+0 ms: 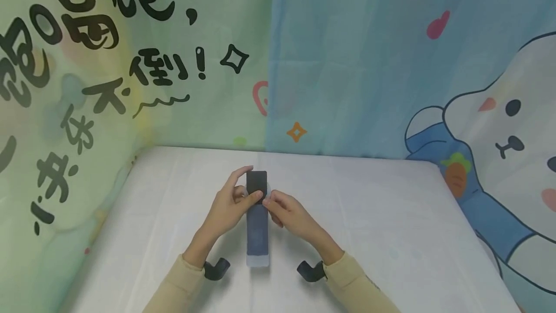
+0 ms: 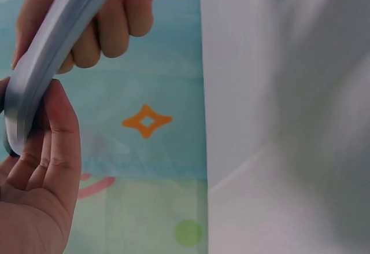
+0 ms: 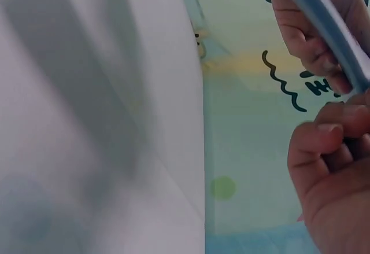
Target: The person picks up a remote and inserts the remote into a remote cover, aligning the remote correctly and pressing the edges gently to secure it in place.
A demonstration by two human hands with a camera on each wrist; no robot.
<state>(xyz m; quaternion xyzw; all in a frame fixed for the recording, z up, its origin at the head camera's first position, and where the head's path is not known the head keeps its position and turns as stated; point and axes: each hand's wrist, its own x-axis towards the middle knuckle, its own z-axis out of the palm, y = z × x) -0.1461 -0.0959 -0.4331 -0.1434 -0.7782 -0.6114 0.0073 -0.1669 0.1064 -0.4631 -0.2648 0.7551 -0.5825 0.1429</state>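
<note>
On my head view, the person has a long blue-grey strip (image 1: pixel 257 233) between both hands, at the middle of the scene, above the white bench (image 1: pixel 391 231). It runs near to far, with a dark block (image 1: pixel 257 177) at its far end and a pale end piece (image 1: pixel 258 261) at its near end. The left hand (image 1: pixel 228 209) grasps the far part of the strip: I see its thumb lying across the dark block and its index finger reaching to the far edge. The right hand (image 1: pixel 295 216) pinches the strip's right edge, just near the block, its thumb tip close to the left thumb. Through both wrist cameras the strip looks bowed, not flat, and I cannot tell what the hidden fingertips do behind it.

Each wrist carries a dark curved fitting, one on the left (image 1: pixel 217 269) and one on the right (image 1: pixel 311 271), beside the ends of the beige sleeves (image 1: pixel 360 284). Beyond the bench hangs a green and blue curtain (image 1: pixel 339 62), with black lettering at left and a white cartoon animal (image 1: pixel 491 110) at right.
</note>
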